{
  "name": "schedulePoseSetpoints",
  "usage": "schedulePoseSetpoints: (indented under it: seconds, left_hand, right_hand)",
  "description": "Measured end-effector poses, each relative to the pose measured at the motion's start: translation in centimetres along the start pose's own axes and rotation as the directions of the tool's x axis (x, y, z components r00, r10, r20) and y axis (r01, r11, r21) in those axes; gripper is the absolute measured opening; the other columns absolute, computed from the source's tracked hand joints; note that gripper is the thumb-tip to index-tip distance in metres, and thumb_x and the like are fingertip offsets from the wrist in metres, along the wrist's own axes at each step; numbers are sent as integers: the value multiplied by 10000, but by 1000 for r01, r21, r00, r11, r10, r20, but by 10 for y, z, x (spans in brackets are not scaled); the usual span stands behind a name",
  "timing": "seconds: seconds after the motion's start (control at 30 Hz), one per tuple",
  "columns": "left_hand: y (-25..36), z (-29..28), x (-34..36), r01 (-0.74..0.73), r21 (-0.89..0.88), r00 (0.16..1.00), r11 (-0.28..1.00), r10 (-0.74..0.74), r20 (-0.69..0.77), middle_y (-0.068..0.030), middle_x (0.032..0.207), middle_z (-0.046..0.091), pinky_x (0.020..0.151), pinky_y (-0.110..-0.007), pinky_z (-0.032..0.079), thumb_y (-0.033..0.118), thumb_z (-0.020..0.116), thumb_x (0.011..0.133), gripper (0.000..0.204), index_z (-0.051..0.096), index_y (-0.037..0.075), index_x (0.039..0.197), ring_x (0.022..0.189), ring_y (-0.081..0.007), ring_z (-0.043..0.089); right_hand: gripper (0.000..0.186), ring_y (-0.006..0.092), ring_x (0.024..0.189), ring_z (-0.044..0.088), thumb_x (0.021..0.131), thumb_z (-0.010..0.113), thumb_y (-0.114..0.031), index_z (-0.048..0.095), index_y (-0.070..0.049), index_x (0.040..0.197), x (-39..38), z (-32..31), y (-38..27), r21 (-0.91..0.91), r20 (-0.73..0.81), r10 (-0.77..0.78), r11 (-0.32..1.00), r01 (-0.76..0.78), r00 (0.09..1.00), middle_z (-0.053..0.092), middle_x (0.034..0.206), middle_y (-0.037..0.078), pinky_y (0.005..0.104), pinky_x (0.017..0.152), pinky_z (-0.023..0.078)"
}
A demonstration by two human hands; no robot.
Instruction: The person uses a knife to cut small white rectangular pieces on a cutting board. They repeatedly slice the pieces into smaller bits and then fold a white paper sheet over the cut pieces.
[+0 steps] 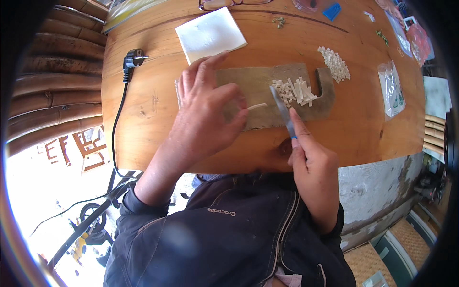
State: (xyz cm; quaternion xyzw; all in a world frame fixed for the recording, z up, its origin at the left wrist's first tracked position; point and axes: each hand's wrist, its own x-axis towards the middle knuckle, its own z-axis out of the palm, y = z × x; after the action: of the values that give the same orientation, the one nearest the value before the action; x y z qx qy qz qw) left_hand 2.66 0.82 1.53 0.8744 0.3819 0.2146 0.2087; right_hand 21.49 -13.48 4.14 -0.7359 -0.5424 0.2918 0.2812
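Note:
My left hand (pixel 208 110) pinches a thin white strip (pixel 258 106) between thumb and index finger, its other fingers raised over the left of a worn grey-brown board (pixel 248 81). My right hand (pixel 306 158) grips a knife (pixel 282 107) with a blue handle, its blade angled up and left on the board. Just right of the blade lie short white strips (pixel 305 93) and small cut white pieces (pixel 283 89). A pile of small white pieces (pixel 334 62) sits beyond the board at the right.
On the wooden table (pixel 153 138) are a white square pad (pixel 210 33), a black plug and cable (pixel 134 60), a clear plastic bag (pixel 391 91), eyeglasses (pixel 215 5) and a blue plastic piece (pixel 331 10). A bamboo wall (pixel 57 71) stands at the left.

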Motion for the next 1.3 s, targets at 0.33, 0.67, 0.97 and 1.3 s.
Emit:
schedulePoseSetpoints:
  seconds: [0.33, 0.67, 0.97, 1.3]
  left_hand:
    - [4, 4, 2, -27, 52, 993, 998, 32, -110, -168, 1558, 469, 1192, -600, 207, 180, 843, 738, 196, 732, 133, 892, 1462, -435, 352]
    - [7, 8, -5, -195, 141, 977, 971, 205, -61, -36, 1434, 601, 1210, -594, 193, 187, 854, 701, 269, 801, 221, 963, 1382, -325, 471]
    - [1, 14, -2, -216, 193, 958, 957, 246, -148, -1, 1260, 683, 1180, -591, 283, 179, 849, 714, 224, 795, 233, 924, 1258, -292, 577]
    - [8, 20, -7, -261, 232, 953, 937, 289, -94, 86, 974, 675, 1108, -579, 339, 199, 815, 649, 315, 807, 197, 963, 991, -188, 589]
  right_hand:
    - [516, 106, 597, 540, 984, 549, 36, 592, -99, 1479, -7, -3, -5, 39, -35, 36, 999, -35, 999, 595, 717, 86, 281, 609, 475]
    - [543, 125, 600, 491, 929, 569, 73, 620, -78, 1449, 0, -9, -15, -91, 14, 26, 996, -24, 1000, 548, 714, 99, 286, 602, 443]
    - [665, 257, 608, 573, 822, 625, 113, 633, -113, 1447, -5, -24, -19, -132, 83, 114, 986, -102, 990, 566, 725, 157, 342, 623, 499]
    - [680, 223, 562, 527, 786, 665, 109, 655, -114, 1427, 6, -25, -14, -114, 103, 25, 993, -13, 994, 531, 683, 119, 349, 575, 478]
